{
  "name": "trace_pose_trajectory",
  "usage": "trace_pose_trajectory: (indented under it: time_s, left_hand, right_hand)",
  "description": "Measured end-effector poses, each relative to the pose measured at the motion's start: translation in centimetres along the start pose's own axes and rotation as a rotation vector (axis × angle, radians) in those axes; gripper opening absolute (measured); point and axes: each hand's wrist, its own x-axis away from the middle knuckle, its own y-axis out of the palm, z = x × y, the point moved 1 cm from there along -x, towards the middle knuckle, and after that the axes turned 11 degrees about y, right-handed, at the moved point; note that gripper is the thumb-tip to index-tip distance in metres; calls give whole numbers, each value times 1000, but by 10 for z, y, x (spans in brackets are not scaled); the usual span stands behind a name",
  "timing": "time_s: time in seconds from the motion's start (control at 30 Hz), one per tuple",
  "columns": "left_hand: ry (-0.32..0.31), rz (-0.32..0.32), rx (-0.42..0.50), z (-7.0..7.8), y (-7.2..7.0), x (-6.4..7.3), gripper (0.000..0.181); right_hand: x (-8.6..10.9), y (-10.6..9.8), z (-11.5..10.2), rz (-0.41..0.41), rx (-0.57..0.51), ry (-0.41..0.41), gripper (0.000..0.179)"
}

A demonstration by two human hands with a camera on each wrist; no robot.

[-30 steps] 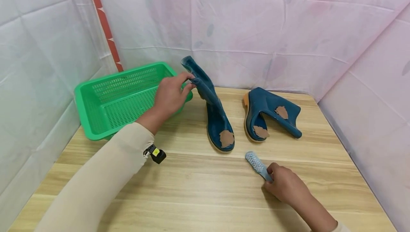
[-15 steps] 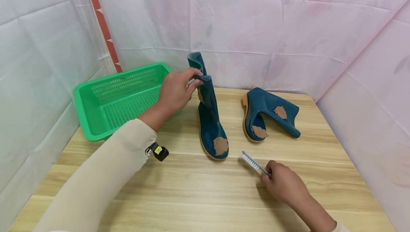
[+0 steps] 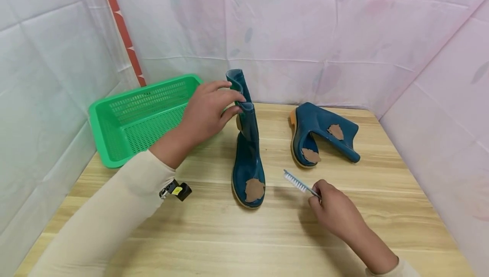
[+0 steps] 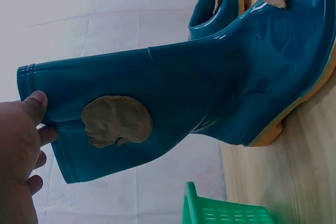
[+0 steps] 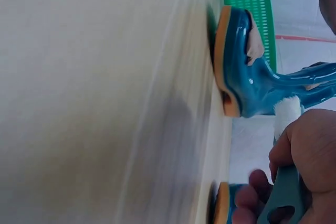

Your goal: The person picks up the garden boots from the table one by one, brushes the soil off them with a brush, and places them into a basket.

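A blue rubber boot (image 3: 250, 154) stands upright on the table, a brown clay-like patch (image 3: 254, 190) on its toe and another patch (image 4: 116, 121) on its shaft. My left hand (image 3: 208, 109) pinches the rim of the shaft between thumb and fingers, creasing the top inward. In my right hand (image 3: 336, 211) is a scrubbing brush (image 3: 296, 181) with white bristles, gripped by its grey-blue handle (image 5: 286, 195). The brush is held above the table, to the right of the boot's toe. A second blue boot (image 3: 324, 128) lies on its side farther right, also with brown patches.
A green plastic basket (image 3: 100, 134) with perforated walls stands at the back left, beside the left forearm. The wooden table (image 3: 214, 243) meets draped white cloth (image 3: 282, 26) at the back and sides.
My left hand has brought the boot from leaning to upright and nearer the front. My right hand has lifted slightly and turned the brush so its bristles face sideways and down.
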Motion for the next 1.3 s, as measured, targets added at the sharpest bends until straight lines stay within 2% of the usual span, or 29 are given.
trace_pose_trajectory:
  time_s: [0.17,0.47,0.73,0.97,1.17,1.3]
  left_hand:
    - [0,-11,48,-1,3,3,29]
    - [-111,-41,131,-1,9,4,41]
    - [-70,-112,112,3,11,0,51]
    - [-82,-150,56,6,16,1,63]
    - [-151,-214,115,7,16,2,63]
    - [-145,-227,138,7,15,1,63]
  right_hand:
    - [-3,1,-16,-26,-20,-21,13]
    - [-9,7,-42,56,-34,-113,30]
    - [-13,10,-52,134,-51,-219,20]
    - [-14,14,-53,129,-50,-207,22]
    - [-12,14,-53,108,-48,-203,25]
    - [-11,15,-54,91,-39,-206,29]
